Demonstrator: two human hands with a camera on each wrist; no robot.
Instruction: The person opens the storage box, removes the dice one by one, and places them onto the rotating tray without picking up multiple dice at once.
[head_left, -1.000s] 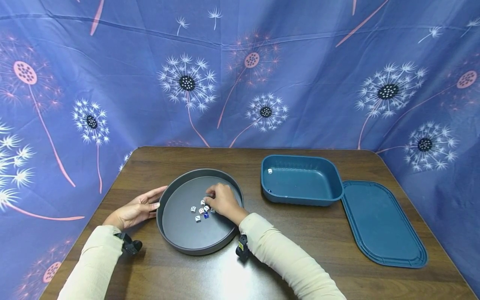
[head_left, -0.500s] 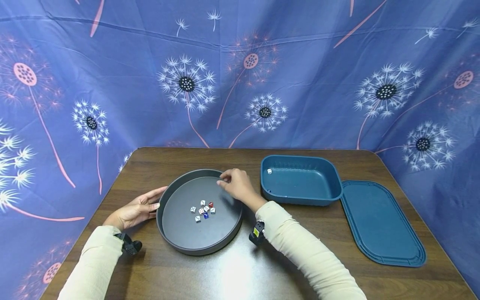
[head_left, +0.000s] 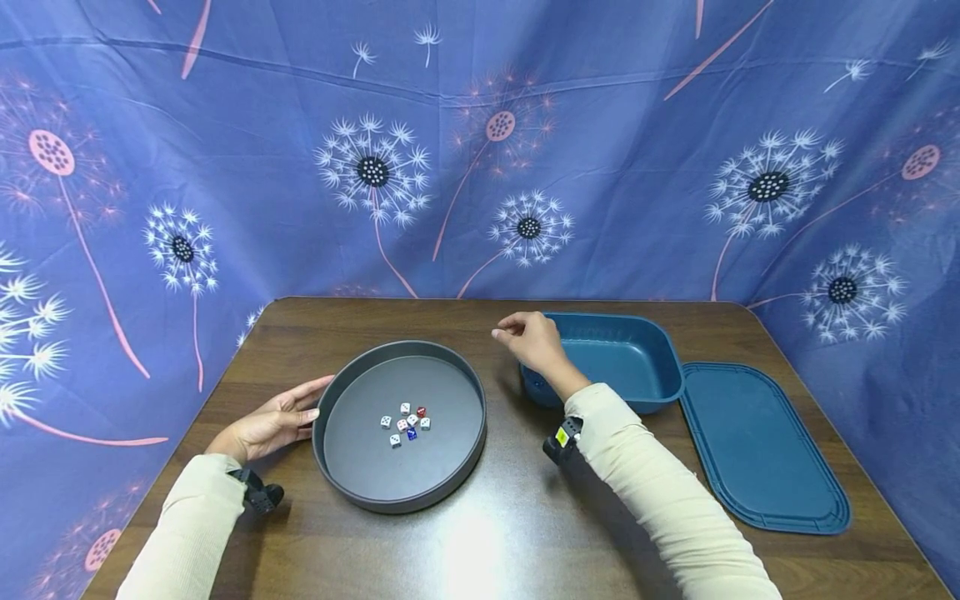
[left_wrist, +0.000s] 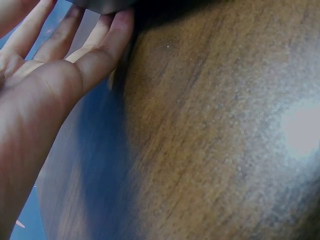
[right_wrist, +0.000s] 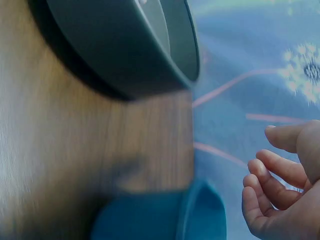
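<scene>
A round dark grey pan (head_left: pixel 442 458) holds a red die (head_left: pixel 422 412), a blue die (head_left: pixel 412 433) and several white dice (head_left: pixel 395 442) in a loose cluster. My left hand (head_left: pixel 273 421) touches the pan's outer left side with its fingers extended. In the left wrist view, the fingers of that hand (left_wrist: pixel 55 75) reach to the pan's underside edge. Over the left end of a teal plastic box (head_left: pixel 633 350) is my right hand (head_left: pixel 536 340). The right wrist view shows this hand (right_wrist: pixel 285 190) with thumb and fingertips apart, fingers loosely bent, nothing visible between them.
A flat teal lid (head_left: pixel 765 446) lies right of the box, against its corner. All stand on a brown wooden table (head_left: pixel 495 483). Behind the table hangs a blue dandelion-print cloth (head_left: pixel 465 150). The right hand covers the box's left part.
My right hand has left the dice in the pan, uncovering the red die, and moved right and up to the box, hiding a white die seen inside it. My left hand keeps its place.
</scene>
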